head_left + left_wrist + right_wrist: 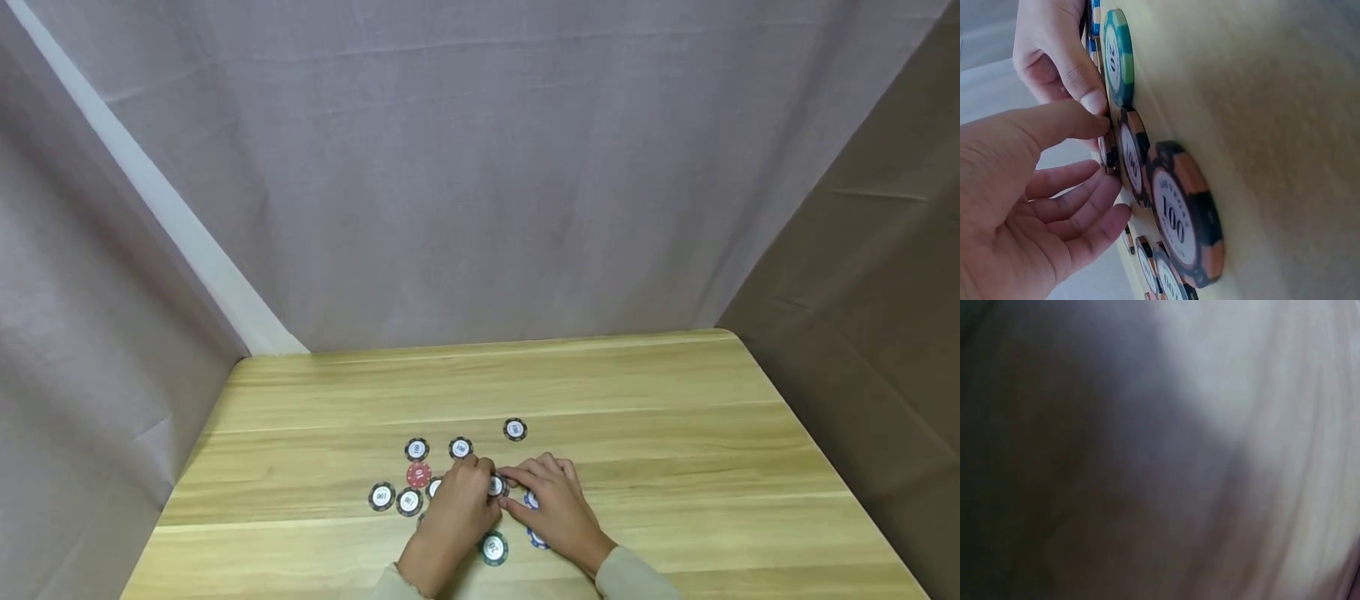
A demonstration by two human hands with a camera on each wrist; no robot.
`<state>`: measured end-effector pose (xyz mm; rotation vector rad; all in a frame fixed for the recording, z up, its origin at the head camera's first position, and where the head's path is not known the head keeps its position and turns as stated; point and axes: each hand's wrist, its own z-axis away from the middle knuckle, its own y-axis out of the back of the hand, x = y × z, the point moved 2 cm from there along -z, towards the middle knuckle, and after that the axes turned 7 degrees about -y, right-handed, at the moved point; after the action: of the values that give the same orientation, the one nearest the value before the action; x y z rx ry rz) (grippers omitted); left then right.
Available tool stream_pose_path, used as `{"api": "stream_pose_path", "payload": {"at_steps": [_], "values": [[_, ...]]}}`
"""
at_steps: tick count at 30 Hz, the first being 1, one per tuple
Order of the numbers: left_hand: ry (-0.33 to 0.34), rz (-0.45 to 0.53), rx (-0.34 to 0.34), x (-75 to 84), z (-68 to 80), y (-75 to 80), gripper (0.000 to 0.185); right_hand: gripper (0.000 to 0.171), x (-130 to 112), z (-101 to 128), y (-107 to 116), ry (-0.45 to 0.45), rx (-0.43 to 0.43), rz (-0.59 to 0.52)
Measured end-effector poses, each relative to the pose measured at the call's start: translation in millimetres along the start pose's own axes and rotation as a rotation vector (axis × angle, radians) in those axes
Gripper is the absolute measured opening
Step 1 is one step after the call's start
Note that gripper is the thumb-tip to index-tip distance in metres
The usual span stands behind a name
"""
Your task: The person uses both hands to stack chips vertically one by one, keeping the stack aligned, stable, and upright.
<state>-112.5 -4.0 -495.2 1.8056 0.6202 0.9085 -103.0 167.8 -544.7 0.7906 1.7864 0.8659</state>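
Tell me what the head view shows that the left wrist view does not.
Only the head view shows the whole table, the grey curtain, a red chip and a lone chip farther back. Only the left wrist view shows the printed numbers: 100 on a black chip. Both show the left hand and right hand meeting at one chip, and the green chip.

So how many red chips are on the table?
1. The red chip lies left of the left hand, among the black chips. More may be hidden under the hands.
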Motion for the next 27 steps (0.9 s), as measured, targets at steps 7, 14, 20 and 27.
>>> {"api": "stream_pose_path", "payload": {"at_steps": [7, 14, 20, 27], "values": [[0.025, 0.101, 0.0, -3.9, 3.8, 1.0, 0.027, 0.044, -3, -3, -3, -0.007, -0.043, -0.003], [0.002, 0.251, 0.0, -3.8, 4.5, -1.6, 0.027, 0.042, 1, 2, -2, 0.001, -0.029, 0.017], [0.021, 0.178, -0.057, -11.4, 11.6, 8.5, 0.036, 0.04, 0, 2, -2, 0.017, -0.027, 0.028], [-0.006, 0.007, 0.014, -32.2, 17.9, 33.2, 0.029, 0.041, -1, 0, 0, 0.012, -0.026, 0.04]]}}
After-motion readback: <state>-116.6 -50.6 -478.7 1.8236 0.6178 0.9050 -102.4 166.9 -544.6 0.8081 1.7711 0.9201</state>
